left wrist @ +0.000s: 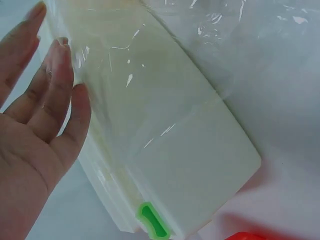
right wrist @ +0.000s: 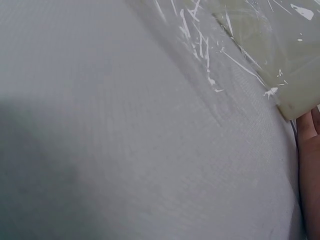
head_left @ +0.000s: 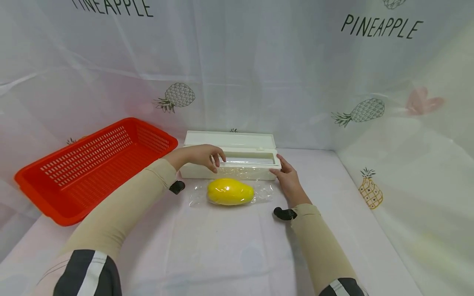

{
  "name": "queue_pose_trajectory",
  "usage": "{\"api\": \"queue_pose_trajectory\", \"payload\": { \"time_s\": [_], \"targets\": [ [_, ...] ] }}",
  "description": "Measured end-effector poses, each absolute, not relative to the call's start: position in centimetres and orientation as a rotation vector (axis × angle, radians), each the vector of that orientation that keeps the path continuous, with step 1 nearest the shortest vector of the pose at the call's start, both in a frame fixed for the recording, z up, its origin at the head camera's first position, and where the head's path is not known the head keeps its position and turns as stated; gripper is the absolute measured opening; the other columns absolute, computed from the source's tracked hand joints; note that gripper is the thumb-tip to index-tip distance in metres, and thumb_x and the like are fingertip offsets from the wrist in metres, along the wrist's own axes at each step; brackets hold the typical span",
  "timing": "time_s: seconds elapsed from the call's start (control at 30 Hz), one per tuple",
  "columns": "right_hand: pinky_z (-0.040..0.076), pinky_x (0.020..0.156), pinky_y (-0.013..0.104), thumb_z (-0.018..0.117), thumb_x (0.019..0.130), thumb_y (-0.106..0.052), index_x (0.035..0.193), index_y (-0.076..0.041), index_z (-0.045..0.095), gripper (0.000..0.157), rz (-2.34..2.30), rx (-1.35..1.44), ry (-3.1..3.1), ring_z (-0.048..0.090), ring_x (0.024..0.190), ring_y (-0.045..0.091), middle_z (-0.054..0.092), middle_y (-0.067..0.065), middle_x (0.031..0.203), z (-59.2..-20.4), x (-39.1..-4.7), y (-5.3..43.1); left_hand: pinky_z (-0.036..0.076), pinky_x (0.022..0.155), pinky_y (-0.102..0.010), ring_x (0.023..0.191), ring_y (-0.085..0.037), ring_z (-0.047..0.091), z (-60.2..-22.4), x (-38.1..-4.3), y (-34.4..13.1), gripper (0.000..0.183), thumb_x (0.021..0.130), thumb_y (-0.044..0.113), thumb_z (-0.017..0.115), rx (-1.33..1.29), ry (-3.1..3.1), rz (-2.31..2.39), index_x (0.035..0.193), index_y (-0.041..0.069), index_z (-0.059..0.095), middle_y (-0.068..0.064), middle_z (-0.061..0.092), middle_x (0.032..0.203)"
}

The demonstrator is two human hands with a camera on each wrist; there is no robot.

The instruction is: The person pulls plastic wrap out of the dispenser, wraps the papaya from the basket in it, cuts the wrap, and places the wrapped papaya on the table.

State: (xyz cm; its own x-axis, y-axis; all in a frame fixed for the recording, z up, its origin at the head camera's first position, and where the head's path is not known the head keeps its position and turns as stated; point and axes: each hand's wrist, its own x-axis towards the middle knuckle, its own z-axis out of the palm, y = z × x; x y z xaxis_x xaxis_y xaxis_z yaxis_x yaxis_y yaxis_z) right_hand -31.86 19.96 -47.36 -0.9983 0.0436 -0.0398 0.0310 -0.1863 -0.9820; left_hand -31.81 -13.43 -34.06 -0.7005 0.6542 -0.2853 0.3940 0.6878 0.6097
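A white cling film dispenser [head_left: 252,172] stands on the table with its lid [head_left: 229,139] raised at the back. Clear film [left wrist: 125,75] hangs down its front and spreads onto the table. On the film lies a glossy yellow mango-shaped fruit [head_left: 230,191], close before the dispenser. My left hand [head_left: 201,157] hovers over the dispenser's left half, fingers loosely bent and holding nothing. A green slider [left wrist: 154,220] shows at that end in the left wrist view. My right hand [head_left: 290,183] grips the right end, thumb at the front; the right wrist view shows only part of it.
A red plastic basket [head_left: 70,213] with slotted walls sits at the left, beside the dispenser's left end. A white cloth [head_left: 214,250] covers the table. Behind and to the right hangs a curtain [head_left: 259,90] with pineapple prints.
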Motion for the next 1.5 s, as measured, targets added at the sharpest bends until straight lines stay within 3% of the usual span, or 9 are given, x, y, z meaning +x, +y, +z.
{"api": "queue_pose_trajectory", "payload": {
  "time_s": [0.37,0.73,0.93,1.1,1.2,1.33,1.5],
  "targets": [
    [0.038,0.105,0.026,0.068,0.087,0.006,0.15,-0.019,0.04,0.073,2.451,-0.033,-1.999,0.04,0.135,0.022,0.033,0.006,0.155,-47.5,-31.9,20.2,0.054,0.081,-0.028,0.098,-0.026,0.057,-33.5,-31.2,-13.7,0.039,0.087,-0.004,0.068,0.816,2.375,0.76,0.123,0.006,0.059,-0.012,0.062,0.111],
    [0.044,0.096,0.023,0.062,0.089,0.011,0.154,-0.017,0.03,0.077,2.597,0.131,-2.078,0.034,0.136,0.024,0.022,0.01,0.159,-45.9,-31.5,21.8,0.05,0.093,-0.032,0.11,-0.031,0.056,-33.7,-30.6,-13.7,0.029,0.088,-0.008,0.064,0.913,2.35,0.709,0.116,0.001,0.065,-0.013,0.063,0.118],
    [0.033,0.109,0.036,0.057,0.094,0.005,0.157,-0.013,0.018,0.076,2.368,0.439,-2.438,0.021,0.143,0.032,0.014,0.013,0.161,-43.9,-31.4,23.6,0.052,0.085,-0.029,0.097,-0.024,0.056,-33.5,-30.5,-13.5,0.026,0.091,-0.007,0.06,0.896,2.407,0.642,0.109,0.006,0.073,-0.009,0.067,0.112],
    [0.021,0.115,0.047,0.061,0.094,0.0,0.152,-0.004,0.028,0.068,2.123,0.556,-2.5,0.017,0.145,0.03,0.022,0.012,0.159,-40.6,-31.7,23.2,0.051,0.086,-0.03,0.095,-0.022,0.055,-33.3,-30.2,-13.4,0.032,0.092,-0.009,0.056,0.934,2.411,0.616,0.114,0.007,0.073,-0.007,0.068,0.115],
    [0.026,0.114,0.045,0.063,0.092,0.002,0.146,0.001,0.039,0.059,2.061,0.677,-2.503,0.026,0.142,0.03,0.032,0.015,0.154,-38.1,-31.8,21.5,0.049,0.087,-0.031,0.097,-0.024,0.055,-33.4,-30.1,-13.5,0.037,0.091,-0.011,0.053,0.973,2.399,0.616,0.118,0.007,0.071,-0.003,0.067,0.117],
    [0.042,0.104,0.038,0.064,0.09,0.004,0.135,0.004,0.051,0.047,2.002,0.921,-2.626,0.041,0.133,0.035,0.046,0.019,0.143,-35.5,-31.7,18.2,0.048,0.091,-0.033,0.105,-0.031,0.054,-33.6,-30.1,-13.5,0.042,0.091,-0.012,0.05,1.018,2.376,0.616,0.123,0.009,0.068,-0.001,0.065,0.122],
    [0.045,0.101,0.041,0.066,0.09,0.0,0.124,0.01,0.056,0.037,1.976,1.267,-2.793,0.045,0.13,0.038,0.055,0.018,0.135,-35.3,-32.3,14.2,0.047,0.093,-0.035,0.112,-0.033,0.053,-34.0,-30.2,-13.4,0.047,0.09,-0.013,0.048,1.053,2.344,0.634,0.127,0.01,0.065,0.001,0.062,0.127]
  ]
}}
